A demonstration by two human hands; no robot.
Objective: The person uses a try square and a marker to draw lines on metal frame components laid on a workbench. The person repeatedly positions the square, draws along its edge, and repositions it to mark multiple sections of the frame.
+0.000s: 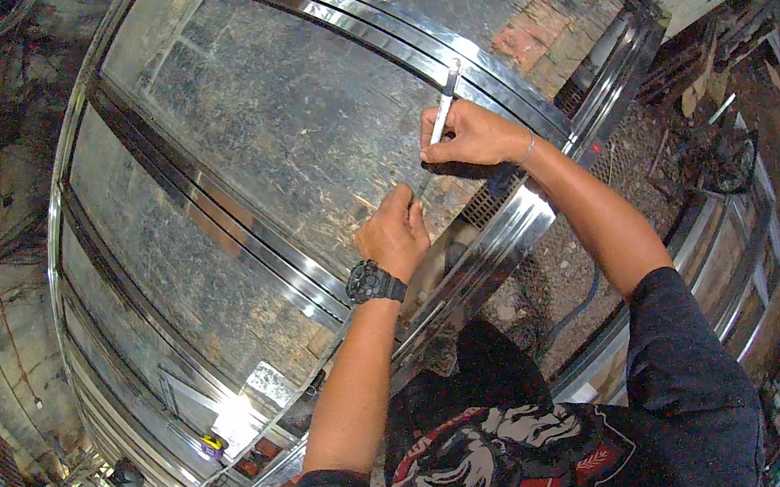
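Observation:
My right hand (473, 140) is closed around a slim white pen (441, 119), which slants up and to the right with a dark section near its upper end. Its lower end is hidden by my fingers. Just to the lower left, my left hand (394, 233) rests with curled fingers at the near edge of a scuffed, reflective panel (316, 144). A thin dark line runs between the two hands, but what my left fingers grip, if anything, is too small to make out. A black watch (371, 284) is on my left wrist.
Shiny metal rails (252, 253) divide the long frame into several panels. A polished rail (507, 227) borders its near side. Gravelly ground (566, 288) lies below on the right, with debris (723, 162) beyond. A yellow-and-black item (212, 446) sits lower left.

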